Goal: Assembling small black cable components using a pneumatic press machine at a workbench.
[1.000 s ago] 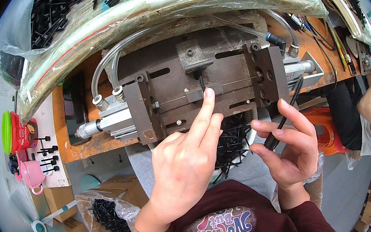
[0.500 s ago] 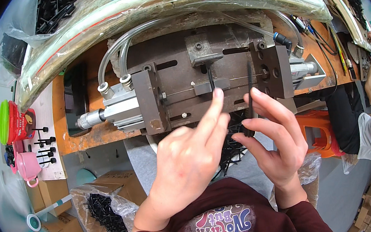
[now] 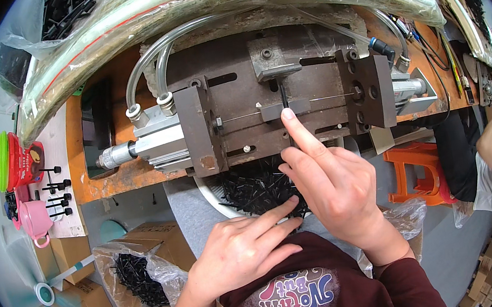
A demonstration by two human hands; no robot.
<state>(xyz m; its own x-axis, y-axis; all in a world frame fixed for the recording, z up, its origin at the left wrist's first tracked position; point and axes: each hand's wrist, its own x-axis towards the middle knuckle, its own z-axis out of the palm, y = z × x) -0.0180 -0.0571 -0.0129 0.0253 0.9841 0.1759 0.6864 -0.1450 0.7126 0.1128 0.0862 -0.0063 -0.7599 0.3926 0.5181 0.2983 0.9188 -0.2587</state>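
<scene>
1. Fingers: right hand (image 3: 336, 188) index fingertip (image 3: 288, 116) extended, pressing the small black pin (image 3: 283, 94) standing upright in the steel press fixture (image 3: 277, 103); other fingers curled, holding nothing.
2. Left hand (image 3: 243, 252) fingers loosely spread, tips touching the pile of black pins (image 3: 256, 186) in the white bowl (image 3: 206, 190) below the bench (image 3: 113, 176).

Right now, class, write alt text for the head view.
The right hand presses its index finger onto a thin black part in a metal press jig, while the left hand reaches into a white bowl of small black parts.
</scene>
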